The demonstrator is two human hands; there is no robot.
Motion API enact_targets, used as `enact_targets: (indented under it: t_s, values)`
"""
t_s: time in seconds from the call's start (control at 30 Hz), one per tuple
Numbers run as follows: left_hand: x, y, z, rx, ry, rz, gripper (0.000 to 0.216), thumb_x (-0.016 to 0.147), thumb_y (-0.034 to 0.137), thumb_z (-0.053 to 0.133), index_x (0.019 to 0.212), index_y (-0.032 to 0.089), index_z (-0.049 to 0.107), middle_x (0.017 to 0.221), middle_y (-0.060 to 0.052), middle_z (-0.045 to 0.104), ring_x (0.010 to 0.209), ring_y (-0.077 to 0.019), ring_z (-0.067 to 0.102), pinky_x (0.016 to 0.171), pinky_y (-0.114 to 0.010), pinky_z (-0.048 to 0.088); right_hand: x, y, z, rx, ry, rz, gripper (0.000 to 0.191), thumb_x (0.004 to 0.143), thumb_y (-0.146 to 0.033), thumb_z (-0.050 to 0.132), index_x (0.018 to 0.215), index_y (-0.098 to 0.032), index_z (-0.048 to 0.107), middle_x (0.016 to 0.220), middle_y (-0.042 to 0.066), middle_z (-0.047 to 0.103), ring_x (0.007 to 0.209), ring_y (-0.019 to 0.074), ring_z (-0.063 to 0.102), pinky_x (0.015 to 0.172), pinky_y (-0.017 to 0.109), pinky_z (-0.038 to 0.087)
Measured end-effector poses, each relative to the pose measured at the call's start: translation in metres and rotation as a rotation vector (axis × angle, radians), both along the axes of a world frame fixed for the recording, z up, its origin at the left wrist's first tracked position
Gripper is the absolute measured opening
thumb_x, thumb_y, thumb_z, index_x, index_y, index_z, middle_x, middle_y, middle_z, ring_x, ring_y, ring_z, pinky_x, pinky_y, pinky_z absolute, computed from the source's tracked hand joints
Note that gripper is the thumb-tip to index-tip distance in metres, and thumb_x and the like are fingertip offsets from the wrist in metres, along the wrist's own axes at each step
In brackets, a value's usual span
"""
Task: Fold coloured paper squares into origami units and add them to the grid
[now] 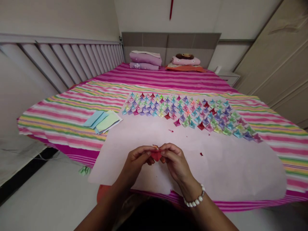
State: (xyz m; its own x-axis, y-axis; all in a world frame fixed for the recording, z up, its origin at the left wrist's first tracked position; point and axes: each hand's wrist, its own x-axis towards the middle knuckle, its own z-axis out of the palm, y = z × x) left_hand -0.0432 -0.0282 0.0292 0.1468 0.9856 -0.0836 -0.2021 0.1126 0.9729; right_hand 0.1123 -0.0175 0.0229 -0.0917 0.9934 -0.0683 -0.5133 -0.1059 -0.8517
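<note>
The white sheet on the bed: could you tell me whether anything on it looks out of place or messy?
Mostly tidy: the folded paper shapes sit in neat rows. A few small red scraps lie loose on the white sheet, apart from the rows, like trimmings. The sheet's near edge looks ragged.

left hand + right hand pinch red paper piece | pink sheet (folded stars behind)

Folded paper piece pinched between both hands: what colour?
Red. The folded paper piece shows best in the head view, between left hand and right hand.
</note>
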Motion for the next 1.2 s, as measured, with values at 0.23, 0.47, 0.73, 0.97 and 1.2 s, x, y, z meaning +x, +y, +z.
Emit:
enact_targets:
  t_s: [0.23,0.47,0.73,0.97,1.2]
  values:
    - [0.0,0.001,0.004,0.004,-0.035,-0.026,0.016,0.08,0.03,0.066,0.079,0.016,0.073,0.067,-0.003,0.067,0.064,-0.0132,0.057,0.063,-0.026,0.044,0.002,-0.002,-0.005,0.134,-0.105,-0.016,0.01,0.067,-0.014,0.065,0.069,-0.022,0.072,0.065,-0.002,0.064,0.053,0.0111,0.05,0.054,0.026,0.037]
    - [0.002,0.001,0.011,0.077,0.121,0.05,0.013,0.07,0.024,0.078,0.073,0.016,0.067,0.07,-0.001,0.069,0.068,-0.0137,0.062,0.066,-0.025,0.047,0.004,-0.002,-0.007,0.168,-0.104,0.059,0.024,0.076,-0.03,0.068,0.098,-0.022,0.069,0.075,0.001,0.065,0.062,0.0146,0.055,0.062,0.03,0.043]
    - [0.002,0.0,0.009,-0.044,0.022,0.052,0.035,0.065,0.025,0.082,0.095,0.017,0.066,0.075,-0.002,0.073,0.072,-0.0164,0.066,0.071,-0.028,0.049,0.001,-0.002,-0.003,0.155,-0.227,0.018,0.014,0.067,-0.029,0.08,0.067,-0.02,0.068,0.063,-0.001,0.062,0.058,0.012,0.05,0.056,0.025,0.04]
    - [0.0,0.004,0.0,-0.037,0.024,0.038,0.017,0.075,0.033,0.073,0.071,0.016,0.073,0.073,-0.003,0.072,0.077,-0.0173,0.063,0.08,-0.031,0.046,0.003,-0.003,0.0,0.198,-0.265,-0.001,0.011,0.071,-0.027,0.077,0.067,-0.02,0.07,0.066,0.0,0.065,0.061,0.0132,0.054,0.06,0.027,0.042]
    - [0.004,0.004,-0.002,-0.102,-0.116,0.067,0.027,0.078,0.04,0.07,0.095,0.02,0.074,0.094,-0.005,0.074,0.089,-0.0184,0.063,0.082,-0.031,0.047,0.002,-0.002,-0.001,0.169,-0.264,-0.097,0.006,0.075,-0.027,0.073,0.075,-0.021,0.073,0.065,-0.001,0.064,0.061,0.0143,0.057,0.064,0.03,0.046]
